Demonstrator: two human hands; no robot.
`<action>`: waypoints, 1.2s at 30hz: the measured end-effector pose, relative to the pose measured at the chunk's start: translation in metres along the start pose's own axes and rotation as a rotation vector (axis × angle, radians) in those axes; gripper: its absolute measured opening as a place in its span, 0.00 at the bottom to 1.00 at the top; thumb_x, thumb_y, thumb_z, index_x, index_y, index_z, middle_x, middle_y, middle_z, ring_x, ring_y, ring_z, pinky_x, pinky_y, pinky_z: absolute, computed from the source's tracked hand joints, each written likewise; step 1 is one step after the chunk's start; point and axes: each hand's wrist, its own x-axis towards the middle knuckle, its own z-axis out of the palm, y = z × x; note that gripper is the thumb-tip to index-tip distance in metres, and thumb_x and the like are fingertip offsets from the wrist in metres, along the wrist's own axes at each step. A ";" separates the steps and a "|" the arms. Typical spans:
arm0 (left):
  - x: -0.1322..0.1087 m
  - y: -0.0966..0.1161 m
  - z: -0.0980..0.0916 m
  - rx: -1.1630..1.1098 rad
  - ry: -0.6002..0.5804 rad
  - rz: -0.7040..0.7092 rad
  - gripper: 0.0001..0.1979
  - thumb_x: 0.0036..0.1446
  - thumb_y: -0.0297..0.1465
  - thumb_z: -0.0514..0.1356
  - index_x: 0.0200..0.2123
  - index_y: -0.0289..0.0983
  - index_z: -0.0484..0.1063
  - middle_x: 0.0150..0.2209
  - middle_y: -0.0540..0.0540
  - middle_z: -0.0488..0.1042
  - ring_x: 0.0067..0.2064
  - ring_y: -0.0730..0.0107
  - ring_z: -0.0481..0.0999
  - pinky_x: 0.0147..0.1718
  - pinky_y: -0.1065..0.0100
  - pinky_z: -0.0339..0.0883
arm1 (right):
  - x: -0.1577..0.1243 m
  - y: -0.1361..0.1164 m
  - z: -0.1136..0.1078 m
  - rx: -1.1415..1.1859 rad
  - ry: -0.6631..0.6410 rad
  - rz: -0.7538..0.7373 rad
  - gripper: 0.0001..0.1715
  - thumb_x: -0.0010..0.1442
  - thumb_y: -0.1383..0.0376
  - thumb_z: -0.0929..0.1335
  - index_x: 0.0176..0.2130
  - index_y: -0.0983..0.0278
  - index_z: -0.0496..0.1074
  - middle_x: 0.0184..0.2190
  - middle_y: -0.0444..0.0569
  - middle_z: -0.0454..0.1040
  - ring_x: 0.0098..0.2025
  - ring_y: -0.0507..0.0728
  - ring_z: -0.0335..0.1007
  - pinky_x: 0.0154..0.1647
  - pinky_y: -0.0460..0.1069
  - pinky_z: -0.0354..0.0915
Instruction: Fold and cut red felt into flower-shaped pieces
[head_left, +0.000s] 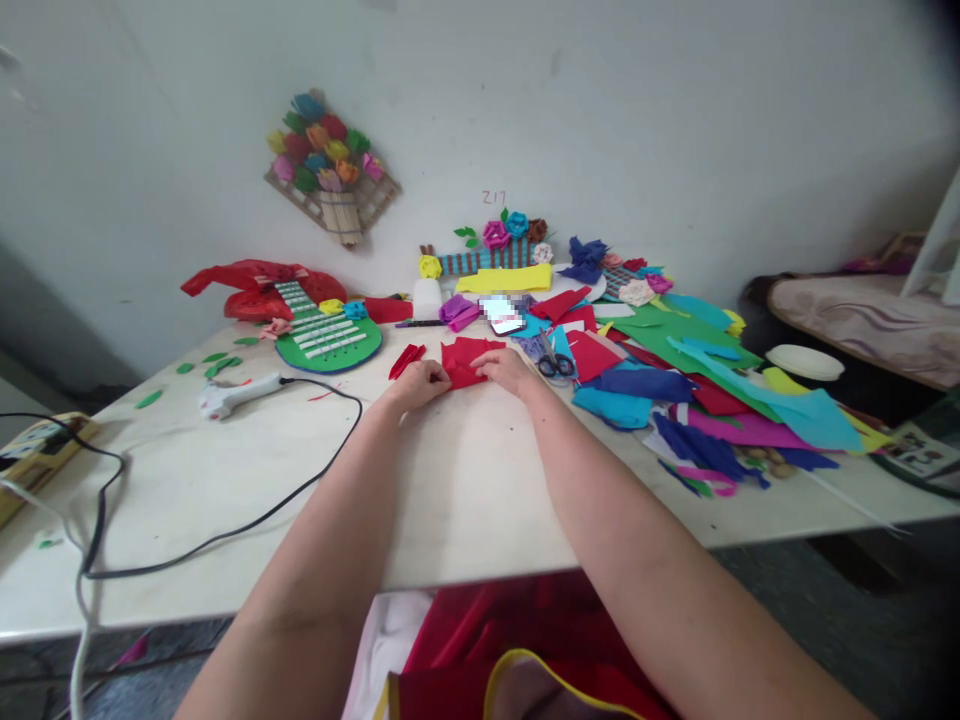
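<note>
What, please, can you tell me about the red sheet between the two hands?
The red sheet looks like thin paper, creased, with an uneven outline. It lies on the pale table. The left hand touches its left side, the right hand its right; whether either pinches it is unclear.

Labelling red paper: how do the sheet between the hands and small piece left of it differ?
The red sheet is broad; the small red piece is narrow. The sheet looks spread out, the piece bunched. The left hand and right hand are at the sheet; neither holds the piece. Both are red.
</note>
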 end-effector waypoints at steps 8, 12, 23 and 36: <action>0.001 0.000 -0.001 0.056 -0.039 -0.015 0.07 0.42 0.34 0.59 0.24 0.37 0.72 0.24 0.49 0.74 0.27 0.70 0.70 0.27 0.71 0.61 | -0.001 -0.001 -0.008 -0.016 0.097 0.001 0.13 0.46 0.73 0.64 0.30 0.64 0.77 0.28 0.45 0.76 0.34 0.52 0.71 0.41 0.47 0.65; 0.001 0.000 -0.001 0.099 -0.056 -0.021 0.09 0.43 0.35 0.58 0.26 0.36 0.72 0.26 0.49 0.74 0.28 0.70 0.70 0.28 0.71 0.61 | -0.004 -0.003 -0.007 -0.011 -0.041 -0.003 0.11 0.45 0.72 0.67 0.31 0.67 0.77 0.29 0.47 0.77 0.35 0.53 0.70 0.39 0.46 0.64; 0.002 -0.001 0.000 0.129 -0.048 -0.043 0.09 0.43 0.36 0.57 0.25 0.36 0.71 0.25 0.49 0.73 0.28 0.70 0.70 0.27 0.71 0.61 | 0.003 0.011 0.001 -0.132 -0.098 -0.058 0.05 0.47 0.70 0.69 0.28 0.67 0.76 0.29 0.49 0.77 0.32 0.52 0.70 0.36 0.45 0.64; 0.001 0.010 0.000 0.213 -0.025 -0.060 0.07 0.44 0.32 0.57 0.25 0.35 0.71 0.26 0.48 0.75 0.29 0.70 0.72 0.29 0.71 0.62 | 0.003 0.006 0.006 -0.336 -0.037 -0.071 0.05 0.49 0.68 0.68 0.28 0.65 0.75 0.29 0.46 0.77 0.32 0.52 0.70 0.33 0.44 0.61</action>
